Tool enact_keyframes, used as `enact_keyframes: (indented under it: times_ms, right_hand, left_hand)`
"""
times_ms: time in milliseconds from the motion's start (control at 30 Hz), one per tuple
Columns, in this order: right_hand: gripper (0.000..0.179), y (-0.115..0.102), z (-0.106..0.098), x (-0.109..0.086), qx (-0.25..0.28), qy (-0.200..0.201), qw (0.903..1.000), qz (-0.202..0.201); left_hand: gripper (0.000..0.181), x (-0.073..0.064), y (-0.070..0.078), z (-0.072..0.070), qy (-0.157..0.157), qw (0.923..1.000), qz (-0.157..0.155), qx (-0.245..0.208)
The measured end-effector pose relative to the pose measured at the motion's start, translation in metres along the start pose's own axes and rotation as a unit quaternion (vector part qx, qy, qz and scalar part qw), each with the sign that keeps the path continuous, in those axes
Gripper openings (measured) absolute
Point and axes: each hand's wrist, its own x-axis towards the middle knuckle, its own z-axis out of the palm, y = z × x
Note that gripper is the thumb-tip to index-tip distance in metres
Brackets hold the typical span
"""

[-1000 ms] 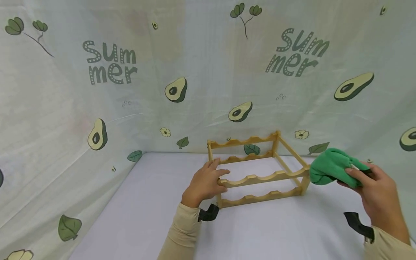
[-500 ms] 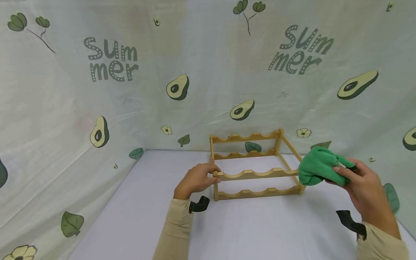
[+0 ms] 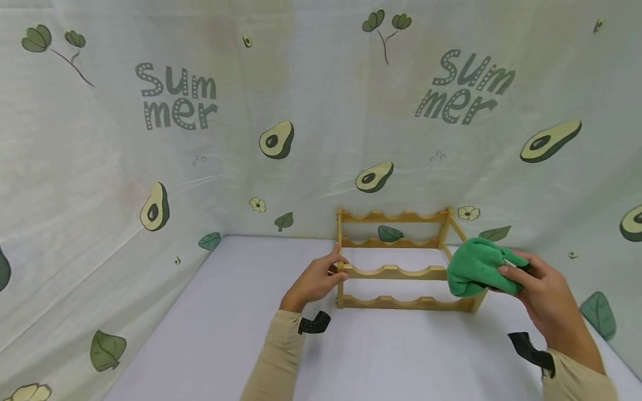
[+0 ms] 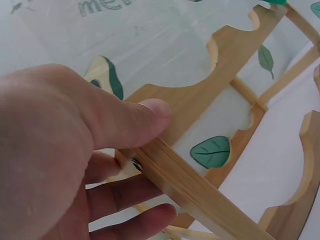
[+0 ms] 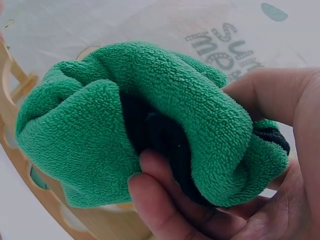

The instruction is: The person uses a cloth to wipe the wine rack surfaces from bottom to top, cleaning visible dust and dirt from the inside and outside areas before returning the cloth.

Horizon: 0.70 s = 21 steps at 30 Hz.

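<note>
A light wooden rack with scalloped rails [image 3: 393,272] stands on the white tabletop. My left hand [image 3: 315,283] grips its front left corner; in the left wrist view the thumb presses the scalloped rail [image 4: 195,95], and the other fingers sit beneath the corner. My right hand [image 3: 544,289] holds a bunched green terry cloth [image 3: 472,270] at the rack's front right corner, which the cloth partly hides. Up close in the right wrist view, the cloth [image 5: 165,105] is folded, with a dark lining or edge showing between thumb and fingers.
A pale curtain [image 3: 321,100] printed with avocados, leaves and lettering hangs behind the rack and along the left side. The white tabletop [image 3: 225,312] spreads in front of and left of the rack. Each wrist wears a black mount [image 3: 315,323].
The rack has turned so its front faces me more squarely, and its left end has shifted right. My right hand has moved left with the cloth, while the left keeps hold of the corner.
</note>
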Motion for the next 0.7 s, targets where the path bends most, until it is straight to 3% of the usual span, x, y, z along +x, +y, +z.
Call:
enact_keyframes:
  times_ms: [200, 367, 533, 700]
  right_hand:
    - [0.028, 0.002, 0.014, 0.002, -0.05, -0.02, 0.9983, -0.023]
    - [0.025, 0.011, 0.027, -0.005, -0.115, 0.011, 0.993, -0.023]
    - [0.024, 0.014, 0.041, -0.006, -0.119, 0.039, 0.9919, -0.019]
    - [0.024, 0.017, 0.053, -0.006, -0.126, 0.018, 0.9916, -0.021]
  left_hand:
    - [0.018, 0.005, -0.002, 0.011, 0.007, 0.9996, 0.0, -0.027]
    - [0.021, 0.007, -0.003, 0.021, 0.007, 0.9994, -0.01, -0.032]
    - [0.022, 0.013, -0.003, 0.024, 0.022, 0.9993, -0.005, -0.03]
    - [0.023, 0.016, -0.004, 0.025, 0.026, 0.9989, -0.008, -0.038]
